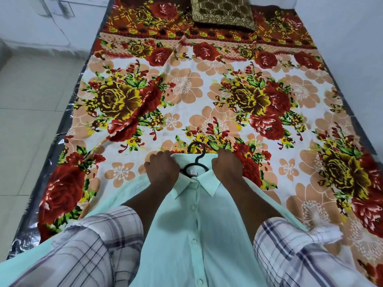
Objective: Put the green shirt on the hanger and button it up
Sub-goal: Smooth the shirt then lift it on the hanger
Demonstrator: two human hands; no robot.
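Observation:
The pale green shirt [192, 230] lies front-up at the near edge of the bed, its placket closed with several white buttons showing down the middle. A black plastic hanger [199, 155] sits inside it; only the hook and neck stick out past the collar. My left hand [161, 168] is closed on the left side of the collar and shoulder. My right hand [227, 165] grips the right side of the collar the same way. The hanger's arms are hidden under the fabric.
The bed carries a floral sheet [186, 96] in red, yellow and peach. A brown patterned pillow [222, 12] lies at the far end. Pale tiled floor [27, 121] runs along the left, and a white wall [352, 38] borders the right.

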